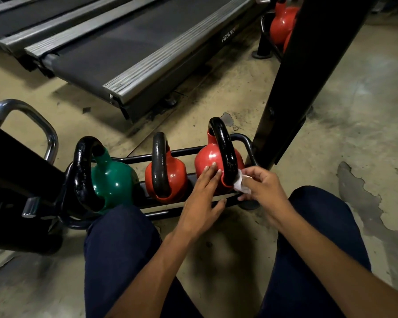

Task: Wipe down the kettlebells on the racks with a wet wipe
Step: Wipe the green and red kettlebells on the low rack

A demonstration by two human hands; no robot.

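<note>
On the low rack [184, 151], my left hand [202, 196] lies flat-fingered on the red kettlebell [208, 157], rightmost of 3, while my right hand [264, 187] pinches a wet wipe [240, 187] against its black handle [225, 154].

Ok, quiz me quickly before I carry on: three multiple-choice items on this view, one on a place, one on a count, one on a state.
1. Where is the wet wipe?
A) on the floor
B) against the handle of the right-hand red kettlebell
C) on the treadmill

2. How many kettlebells sit on the near rack?
A) two
B) five
C) three

3. What is the left grip doing?
A) resting straight fingers on the red body
B) curling round a handle
C) pinching the wipe

Answers: 1 B, the right grip holds it there; 2 C, one green kettlebell, two red; 3 A, its fingers lie flat on the red shell.
</note>
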